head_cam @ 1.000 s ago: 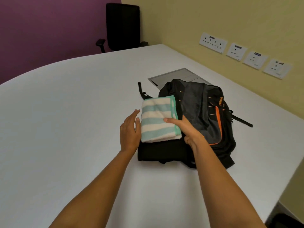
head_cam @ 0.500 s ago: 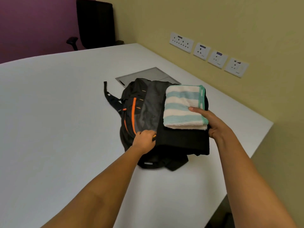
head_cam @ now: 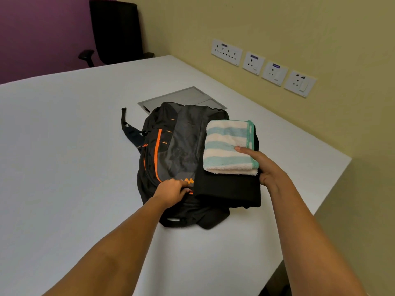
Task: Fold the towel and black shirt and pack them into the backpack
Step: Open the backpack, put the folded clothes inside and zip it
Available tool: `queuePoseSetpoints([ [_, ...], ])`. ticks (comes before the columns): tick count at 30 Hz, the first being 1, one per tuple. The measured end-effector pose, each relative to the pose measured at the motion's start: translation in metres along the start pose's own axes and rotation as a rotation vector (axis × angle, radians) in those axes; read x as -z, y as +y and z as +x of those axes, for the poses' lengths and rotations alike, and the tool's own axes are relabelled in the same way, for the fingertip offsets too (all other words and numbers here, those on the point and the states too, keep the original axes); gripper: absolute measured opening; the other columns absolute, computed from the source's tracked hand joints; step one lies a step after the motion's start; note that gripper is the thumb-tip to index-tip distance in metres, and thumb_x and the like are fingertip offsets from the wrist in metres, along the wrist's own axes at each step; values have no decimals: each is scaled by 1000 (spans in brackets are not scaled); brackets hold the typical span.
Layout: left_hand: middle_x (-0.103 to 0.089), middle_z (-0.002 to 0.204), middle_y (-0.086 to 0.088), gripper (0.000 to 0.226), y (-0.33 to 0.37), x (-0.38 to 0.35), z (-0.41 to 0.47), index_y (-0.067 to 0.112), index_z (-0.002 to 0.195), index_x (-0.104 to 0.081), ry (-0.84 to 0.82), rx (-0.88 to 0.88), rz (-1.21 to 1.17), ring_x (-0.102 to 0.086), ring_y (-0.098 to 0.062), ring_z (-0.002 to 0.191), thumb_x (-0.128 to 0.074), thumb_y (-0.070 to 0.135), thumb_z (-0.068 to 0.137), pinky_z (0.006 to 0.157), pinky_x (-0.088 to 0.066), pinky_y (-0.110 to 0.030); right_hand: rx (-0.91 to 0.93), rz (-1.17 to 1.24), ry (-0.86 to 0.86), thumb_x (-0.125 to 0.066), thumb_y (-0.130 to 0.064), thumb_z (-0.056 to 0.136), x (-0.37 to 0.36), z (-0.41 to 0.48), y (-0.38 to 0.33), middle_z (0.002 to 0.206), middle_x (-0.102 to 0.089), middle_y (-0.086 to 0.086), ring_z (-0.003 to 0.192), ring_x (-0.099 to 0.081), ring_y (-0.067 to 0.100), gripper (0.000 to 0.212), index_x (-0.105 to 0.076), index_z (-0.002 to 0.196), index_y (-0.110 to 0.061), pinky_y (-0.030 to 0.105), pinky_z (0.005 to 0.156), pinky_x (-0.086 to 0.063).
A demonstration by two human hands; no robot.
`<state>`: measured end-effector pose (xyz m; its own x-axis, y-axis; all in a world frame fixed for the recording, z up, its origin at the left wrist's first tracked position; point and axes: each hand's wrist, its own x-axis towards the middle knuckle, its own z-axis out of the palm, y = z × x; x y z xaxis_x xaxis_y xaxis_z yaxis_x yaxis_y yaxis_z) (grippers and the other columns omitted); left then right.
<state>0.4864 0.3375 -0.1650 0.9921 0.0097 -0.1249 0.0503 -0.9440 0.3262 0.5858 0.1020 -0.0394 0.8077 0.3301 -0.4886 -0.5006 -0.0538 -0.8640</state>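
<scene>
Your backpack (head_cam: 177, 150) lies flat on the surface (head_cam: 64, 146), long axis running 6 to 12 o'clock. Your left hand (head_cam: 171, 191) grips its near flap. Your right hand (head_cam: 271, 171) clasps the folded towel (head_cam: 228, 146) and shirt (head_cam: 226, 189) at its 3 o'clock side.

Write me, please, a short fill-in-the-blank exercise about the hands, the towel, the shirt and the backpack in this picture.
1. The right hand holds a folded stack in which the striped towel lies ____ the black shirt.
2. The left hand grips the backpack beside its ____ trim.
3. The wall behind the white table carries ____ socket plates.
Missing words: on top of; orange; four.
</scene>
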Motion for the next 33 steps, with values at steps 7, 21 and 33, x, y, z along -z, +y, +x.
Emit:
queuePoseSetpoints([
  [7, -66, 114, 4, 28, 6, 67, 16, 26, 116, -65, 209, 152, -399, -58, -18, 108, -51, 39, 95, 81, -39, -28, 20, 100, -38, -70, -29, 79, 20, -4, -6, 95, -75, 6, 78, -73, 18, 33, -66, 109, -16, 26, 61, -58],
  [21, -65, 115, 0, 28, 37, 206, 61, 23, 109, -68, 614, 247, -715, -56, -21, 106, -50, 38, 94, 91, -47, -36, 116, -108, -377, -93, -32, 40, 35, -13, -16, 107, -71, 10, 94, -69, 24, 92, -57, 122, -13, 34, 68, -57],
  [33, -69, 108, 3, 22, 45, 233, 79, 26, 101, -72, 673, 226, -738, -60, -20, 103, -57, 36, 89, 95, -49, -42, 149, -8, -388, -95, -40, 34, -62, 78, -1, 105, -71, 4, 95, -69, 20, 102, -54, 124, -16, 32, 71, -57],
])
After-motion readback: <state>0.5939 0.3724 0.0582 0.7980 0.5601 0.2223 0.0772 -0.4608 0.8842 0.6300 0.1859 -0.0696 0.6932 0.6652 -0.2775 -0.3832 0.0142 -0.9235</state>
